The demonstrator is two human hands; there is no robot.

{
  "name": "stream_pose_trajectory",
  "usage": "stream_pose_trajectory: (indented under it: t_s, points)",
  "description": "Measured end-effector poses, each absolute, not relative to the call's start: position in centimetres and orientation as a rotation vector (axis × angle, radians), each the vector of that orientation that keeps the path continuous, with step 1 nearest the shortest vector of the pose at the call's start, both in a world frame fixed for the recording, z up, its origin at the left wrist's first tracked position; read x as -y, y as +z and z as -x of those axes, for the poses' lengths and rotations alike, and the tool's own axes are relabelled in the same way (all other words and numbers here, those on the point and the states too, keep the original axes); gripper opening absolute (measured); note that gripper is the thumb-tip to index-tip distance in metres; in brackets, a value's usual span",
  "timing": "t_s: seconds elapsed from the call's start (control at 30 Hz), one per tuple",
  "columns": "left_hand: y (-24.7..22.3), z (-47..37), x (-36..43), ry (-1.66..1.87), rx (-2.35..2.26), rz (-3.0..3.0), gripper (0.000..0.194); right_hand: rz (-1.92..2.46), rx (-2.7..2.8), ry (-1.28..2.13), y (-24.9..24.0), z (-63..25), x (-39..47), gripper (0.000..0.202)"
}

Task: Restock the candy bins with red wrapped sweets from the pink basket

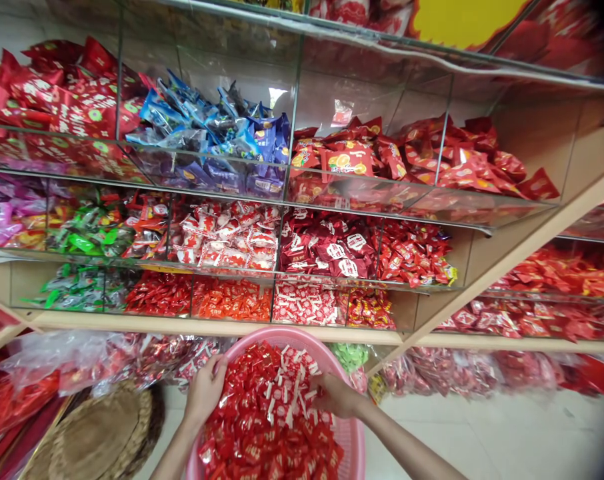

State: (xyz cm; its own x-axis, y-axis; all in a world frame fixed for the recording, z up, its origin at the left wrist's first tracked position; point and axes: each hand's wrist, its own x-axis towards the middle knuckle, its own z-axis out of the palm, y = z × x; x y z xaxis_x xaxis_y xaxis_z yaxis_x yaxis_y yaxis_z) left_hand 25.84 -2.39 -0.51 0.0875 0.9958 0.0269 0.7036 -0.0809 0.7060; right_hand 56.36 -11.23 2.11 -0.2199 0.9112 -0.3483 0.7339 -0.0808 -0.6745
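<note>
A pink plastic basket (355, 427) full of red wrapped candies (252, 427) stands low at the centre, below the shelves. White-and-red wrapped candies (289, 383) lie on top of the pile. My left hand (209, 387) grips the basket's left rim. At the right side of the pile my right hand (335, 395) reaches inside the basket, its fingers bent down at the white-and-red candies; whether it holds any is hidden.
Glass-fronted shelves (222, 193) with sorted candies span the view ahead. Clear bags of candies (97, 360) lie beneath them. A round woven basket (102, 433) stands at the lower left, and pale floor tiles (482, 433) show at the right.
</note>
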Motion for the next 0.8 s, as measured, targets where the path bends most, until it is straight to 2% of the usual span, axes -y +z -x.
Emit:
stream_pose_trajectory:
  t_s: [0.1,0.37,0.6,0.8]
  points:
    - [-0.3,-25.9,2.5,0.709,-1.663,-1.843,0.037,1.672,1.797,1.267,3.0,-56.3,11.0,0.012]
    - [0.0,-25.9,2.5,0.704,-1.675,-1.839,0.037,1.269,1.249,1.595,7.9,-55.4,10.5,0.037]
    - [-0.1,-26.0,2.5,0.7,-1.668,-1.814,0.036,1.217,1.049,1.659,9.7,-54.5,10.6,0.031]
    - [0.0,-26.0,2.6,0.777,-1.648,-1.776,0.037,1.208,0.942,1.662,11.2,-53.7,11.0,0.035]
